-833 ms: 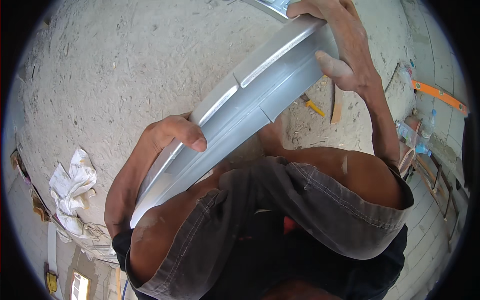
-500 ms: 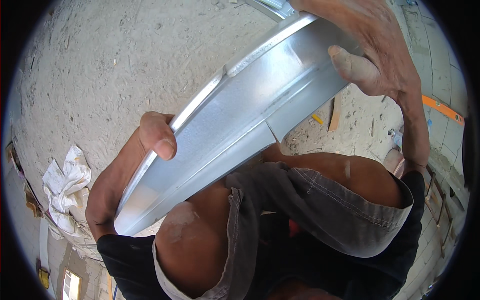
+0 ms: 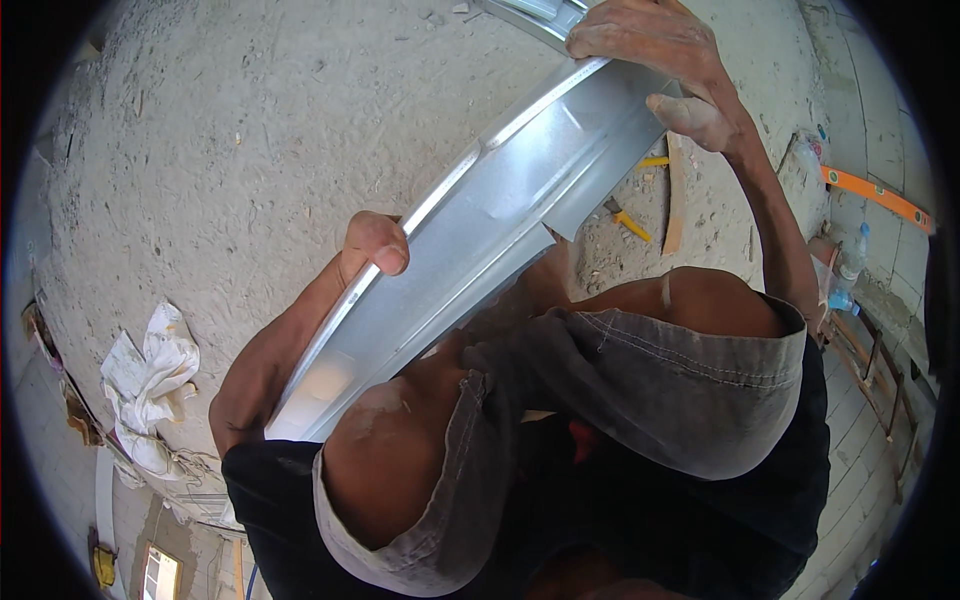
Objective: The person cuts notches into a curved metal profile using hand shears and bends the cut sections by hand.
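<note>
A long silvery metal channel (image 3: 470,230) slants over my knees from lower left to upper right. Its near flange is cut through at mid-length, and the metal gapes and bends at that notch. My left hand (image 3: 376,243) is closed over the far edge of the lower half, its thumb on the inner face. Toward the upper end, my right hand (image 3: 665,60) grips the channel across its width, fingers over the far edge and thumb near the opposite flange.
Beyond my right hand lies another metal channel (image 3: 535,20). A yellow-handled tool (image 3: 628,222) and a wooden strip (image 3: 674,195) rest on the dusty floor. Rightward are an orange spirit level (image 3: 878,198) and a plastic bottle (image 3: 850,265); a white sack (image 3: 155,380) lies left.
The cut in the near flange gapes wider and the channel bends more there. My right hand has moved leftward with the upper end. More of the yellow-handled tool shows. The view has shifted.
</note>
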Demonstrator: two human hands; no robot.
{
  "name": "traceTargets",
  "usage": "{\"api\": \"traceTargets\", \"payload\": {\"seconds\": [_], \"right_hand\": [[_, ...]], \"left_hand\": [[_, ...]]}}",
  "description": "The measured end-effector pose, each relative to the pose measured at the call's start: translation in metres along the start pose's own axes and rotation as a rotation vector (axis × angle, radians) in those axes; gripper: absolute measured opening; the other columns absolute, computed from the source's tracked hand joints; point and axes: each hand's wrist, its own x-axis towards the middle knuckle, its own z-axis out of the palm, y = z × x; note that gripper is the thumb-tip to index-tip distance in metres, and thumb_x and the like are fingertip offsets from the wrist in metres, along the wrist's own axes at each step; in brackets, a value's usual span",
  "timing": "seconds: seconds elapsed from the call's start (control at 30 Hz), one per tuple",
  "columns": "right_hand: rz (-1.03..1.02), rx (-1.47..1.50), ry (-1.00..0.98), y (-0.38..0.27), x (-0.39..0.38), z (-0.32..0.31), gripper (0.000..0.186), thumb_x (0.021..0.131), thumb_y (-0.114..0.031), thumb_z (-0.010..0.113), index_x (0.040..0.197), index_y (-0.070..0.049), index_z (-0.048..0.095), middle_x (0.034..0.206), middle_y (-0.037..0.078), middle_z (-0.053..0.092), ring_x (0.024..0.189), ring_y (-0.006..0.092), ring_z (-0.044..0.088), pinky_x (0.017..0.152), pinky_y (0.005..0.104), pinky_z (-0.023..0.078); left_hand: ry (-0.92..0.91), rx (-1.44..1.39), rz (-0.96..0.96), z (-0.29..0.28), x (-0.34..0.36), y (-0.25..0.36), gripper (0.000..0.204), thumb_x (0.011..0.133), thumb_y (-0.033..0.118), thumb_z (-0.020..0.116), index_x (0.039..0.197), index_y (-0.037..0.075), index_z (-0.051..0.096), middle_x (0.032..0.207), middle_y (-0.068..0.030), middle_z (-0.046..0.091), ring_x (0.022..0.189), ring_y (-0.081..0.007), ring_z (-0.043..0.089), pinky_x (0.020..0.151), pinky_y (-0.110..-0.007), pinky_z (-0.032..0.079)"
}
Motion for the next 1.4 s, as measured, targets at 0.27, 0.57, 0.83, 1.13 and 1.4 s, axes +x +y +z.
{"api": "traceTargets", "payload": {"seconds": [0.27,0.57,0.83,1.13,1.4], "right_hand": [[0.001,0.047,-0.030,0.013,0.024,0.043,0.054,0.078,-0.053,0.041,0.095,-0.007,0.063,0.092,0.009,0.066,0.089,0.0278,0.063,0.083,0.0411,0.039],[-0.310,-0.124,0.351,0.010,0.034,0.049,0.051,0.084,-0.050,0.041,0.090,-0.002,0.057,0.076,0.015,0.061,0.065,0.0269,0.054,0.069,0.0394,0.036],[-0.099,-0.343,0.225,-0.015,0.012,0.058,0.043,0.083,-0.037,0.047,0.100,0.000,0.062,0.097,0.020,0.062,0.094,0.0316,0.057,0.087,0.0444,0.041],[0.733,-0.059,0.128,-0.034,-0.113,0.071,0.059,0.068,-0.011,0.052,0.125,0.002,0.046,0.128,0.021,0.050,0.124,0.0353,0.045,0.109,0.0450,0.033],[1.082,-0.252,-0.409,-0.072,-0.252,0.127,0.065,0.069,-0.008,0.056,0.132,-0.004,0.043,0.140,0.018,0.039,0.130,0.0372,0.037,0.111,0.0447,0.030]], "left_hand": [[-0.128,-0.044,-0.158,0.004,0.037,0.016,0.088,0.048,0.020,0.074,0.127,-0.010,0.050,0.106,-0.0252,0.061,0.098,-0.0310,0.060,0.082,-0.033,0.047],[-0.065,0.090,-0.046,0.051,0.013,0.047,0.088,0.042,0.022,0.072,0.124,-0.006,0.053,0.103,-0.0199,0.060,0.100,-0.0309,0.055,0.087,-0.029,0.040],[-0.040,0.400,0.079,0.026,0.045,0.019,0.092,0.046,0.026,0.068,0.130,-0.004,0.048,0.107,-0.0198,0.059,0.105,-0.0317,0.052,0.094,-0.034,0.037],[-0.070,-0.429,0.310,-0.063,0.019,-0.028,0.094,0.047,0.018,0.077,0.129,-0.013,0.045,0.112,-0.0277,0.060,0.095,-0.0365,0.061,0.085,-0.033,0.047],[-0.403,-0.599,0.476,-0.077,0.046,-0.017,0.092,0.049,0.018,0.077,0.129,-0.014,0.045,0.112,-0.0281,0.060,0.094,-0.0362,0.061,0.085,-0.034,0.048]]}}
